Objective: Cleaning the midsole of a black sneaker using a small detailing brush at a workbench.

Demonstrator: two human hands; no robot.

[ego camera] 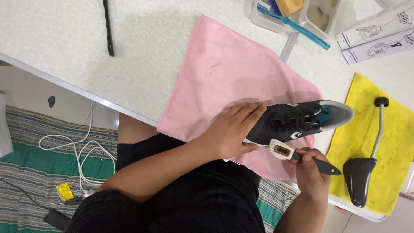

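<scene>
White table [142, 64] bears pink cloth [224, 73], yellow cloth [388, 129].

I see a black sneaker [297, 121] with a matt, suede-like upper and woven laces, resting on a soft pink cloth [224, 73]. The small brush [302, 156] has a matt black handle, a white plastic head and brass-coloured bristles. The worktop [142, 56] looks smooth, pale and speckled.
</scene>
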